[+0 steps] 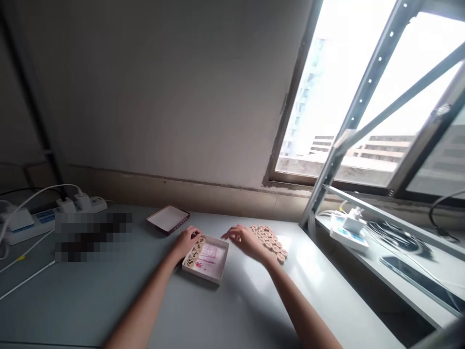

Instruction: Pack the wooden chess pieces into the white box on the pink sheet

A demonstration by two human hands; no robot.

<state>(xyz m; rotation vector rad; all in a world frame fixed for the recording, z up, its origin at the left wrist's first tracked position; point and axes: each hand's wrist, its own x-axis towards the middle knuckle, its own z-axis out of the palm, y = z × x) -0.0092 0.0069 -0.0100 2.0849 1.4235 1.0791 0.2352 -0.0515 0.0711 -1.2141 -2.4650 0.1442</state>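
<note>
Plain grey wall (181,97) stands behind a grey-green tabletop (72,305), lit from a window (336,111) at right. From my remote station I record a shallow, white-walled square box (201,277) on the tabletop between the person's bare hands. Inside, against its left wall, lies one column of pale round discs with dark characters (196,253); the remaining floor shows only pink print. Right of the box, a cluster of pale round discs with reddish marks (267,237) lies on the tabletop. On that evidence I judge the boxing early: one column placed, the cluster outstanding. Left grip (187,241) curls over the box's far-left corner; I cannot certify how firmly. Right grip (247,241), fingers bent, hangs near the right rim; whether it holds a disc, I cannot tell. A white-lined, red-sided square lid (168,219) lies apart, beyond the box.
</note>
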